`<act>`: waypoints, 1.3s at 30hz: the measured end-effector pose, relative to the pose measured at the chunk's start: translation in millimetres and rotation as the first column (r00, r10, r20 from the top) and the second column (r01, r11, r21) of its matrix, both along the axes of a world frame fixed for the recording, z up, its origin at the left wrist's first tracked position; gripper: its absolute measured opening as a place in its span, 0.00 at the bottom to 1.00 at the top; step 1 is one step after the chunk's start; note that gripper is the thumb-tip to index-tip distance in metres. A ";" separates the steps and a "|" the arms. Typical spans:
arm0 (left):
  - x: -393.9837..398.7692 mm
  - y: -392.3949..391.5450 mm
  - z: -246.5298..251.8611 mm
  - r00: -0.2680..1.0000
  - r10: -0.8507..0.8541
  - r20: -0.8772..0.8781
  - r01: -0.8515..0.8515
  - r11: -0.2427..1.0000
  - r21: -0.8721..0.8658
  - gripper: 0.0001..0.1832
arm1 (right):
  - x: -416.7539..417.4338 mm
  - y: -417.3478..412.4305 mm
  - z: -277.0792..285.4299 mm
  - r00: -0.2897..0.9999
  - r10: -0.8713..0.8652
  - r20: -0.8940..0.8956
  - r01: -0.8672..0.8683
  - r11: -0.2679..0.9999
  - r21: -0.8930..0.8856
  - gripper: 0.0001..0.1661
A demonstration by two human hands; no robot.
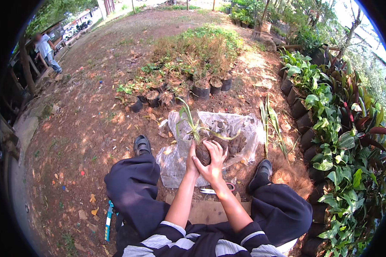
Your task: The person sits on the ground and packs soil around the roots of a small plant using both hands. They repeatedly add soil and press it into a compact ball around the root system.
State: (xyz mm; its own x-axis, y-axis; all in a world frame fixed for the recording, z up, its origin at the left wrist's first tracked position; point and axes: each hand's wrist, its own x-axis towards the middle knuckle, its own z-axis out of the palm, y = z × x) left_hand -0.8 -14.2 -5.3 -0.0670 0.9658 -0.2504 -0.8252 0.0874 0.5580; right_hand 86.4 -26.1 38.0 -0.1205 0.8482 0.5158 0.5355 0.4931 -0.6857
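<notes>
Between my two hands is a round, brown, fibrous root ball [203, 155] of a plant with long narrow green leaves [189, 120]. My left hand [191, 162] presses its left side, close to the stem base. Across the right side and top lie the spread fingers of my right hand [213, 159]. The ball is over a clear plastic sheet [177, 167] on the ground, where dark loose soil [238, 144] lies beyond my right hand. Scissors [208, 191] with a red-rimmed handle lie at the sheet's near edge, partly covered by my right forearm.
Brown fibre [292, 180] and long cut leaves [273, 125] lie at the right. Potted plants in black bags [201, 91] stand ahead; leafy plants [337, 154] line the right side. A teal-handled tool [108, 221] lies left, cardboard [209, 210] before me. A person [46, 48] is far left.
</notes>
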 end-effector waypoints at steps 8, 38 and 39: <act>-1.0 -2.9 11.7 0.995 -0.068 0.077 0.058 0.991 0.120 0.27 | 3.4 0.6 4.8 0.993 0.056 0.100 -0.051 0.997 -0.050 0.39; -13.7 -3.5 8.0 0.987 -0.069 0.149 0.081 0.994 -0.079 0.19 | 21.8 20.2 -0.4 0.939 0.014 -0.345 -0.018 1.000 -0.009 0.28; -13.4 -2.8 8.2 0.989 -0.066 0.136 0.079 0.993 -0.090 0.20 | 22.1 18.7 1.0 0.943 0.028 -0.332 -0.025 1.000 0.012 0.28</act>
State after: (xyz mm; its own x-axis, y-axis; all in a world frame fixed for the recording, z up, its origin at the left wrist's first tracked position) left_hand -14.2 -17.0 3.0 0.0423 0.9385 -0.3427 -0.8807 0.1970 0.4309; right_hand 108.5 -7.4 39.0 0.0366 0.8427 0.5371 0.2643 0.5102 -0.8184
